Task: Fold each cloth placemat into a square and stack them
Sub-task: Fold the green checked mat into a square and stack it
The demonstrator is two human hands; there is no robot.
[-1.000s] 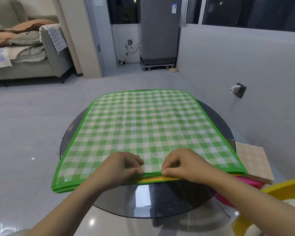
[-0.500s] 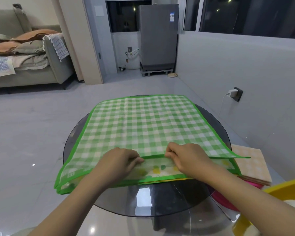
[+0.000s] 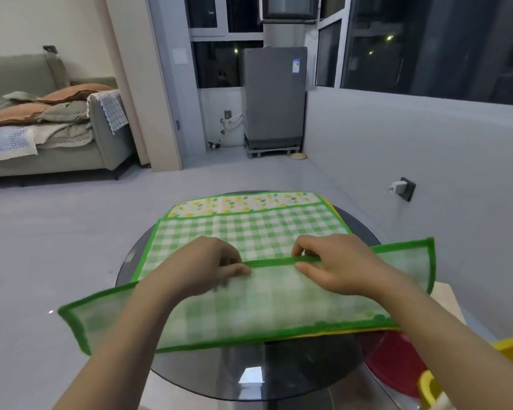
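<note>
Pinching the green checked placemat [image 3: 249, 232] by its raised near hem, my left hand [image 3: 202, 267] and right hand [image 3: 335, 264] hold it above the glass table [image 3: 279, 374], over a lemon-print placemat [image 3: 243, 204].

Both hands, left hand [image 3: 202, 269] and right hand [image 3: 335, 266], pinch the green checked placemat's [image 3: 249, 232] raised near edge above the round glass table [image 3: 279, 371].

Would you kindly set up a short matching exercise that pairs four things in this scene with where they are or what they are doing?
Things:
1. left hand
2. lemon-print placemat
3. charger
4. green checked placemat

States:
A. plugged into the wall socket
B. pinching a green border
C. lifted at its near edge
D. lying beneath, showing at the far side

Pairs: 1-B, 2-D, 3-A, 4-C
</note>
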